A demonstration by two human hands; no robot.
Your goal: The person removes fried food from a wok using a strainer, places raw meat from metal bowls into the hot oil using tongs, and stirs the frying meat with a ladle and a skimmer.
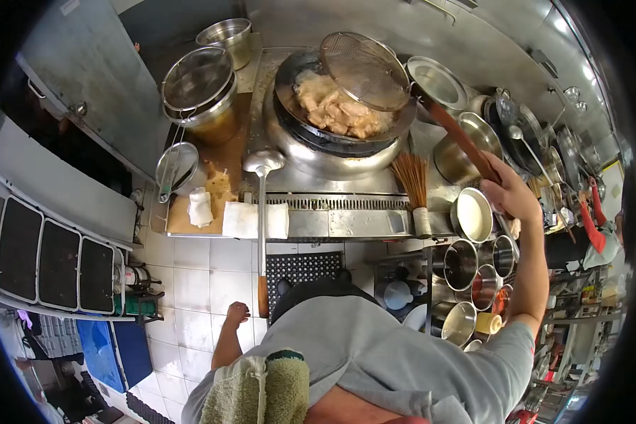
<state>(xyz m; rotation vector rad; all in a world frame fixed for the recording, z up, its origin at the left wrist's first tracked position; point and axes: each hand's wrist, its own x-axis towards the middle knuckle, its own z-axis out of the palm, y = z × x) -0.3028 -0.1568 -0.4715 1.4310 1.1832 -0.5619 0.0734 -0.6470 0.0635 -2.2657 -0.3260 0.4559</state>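
My right hand (510, 189) is wrapped round the wooden handle (466, 141) of a wide mesh strainer (364, 69). The strainer is tilted over the back right of a wok (284, 78), above pieces of food (336, 109) in bubbling liquid. Down by my side, my left hand (238, 313) hangs low over the tiled floor with its fingers partly curled; whether they are closed cannot be made out. Near it is the wooden end of a long ladle (262, 233), which lies across the counter edge beside a folded white cloth (240, 220).
A bamboo brush (411, 177) stands right of the stove, near a bowl of white contents (472, 214). Pots with a strainer (199, 78) sit at the left. Several seasoning containers (461, 265) are below right. Another person (597, 233) is at the far right.
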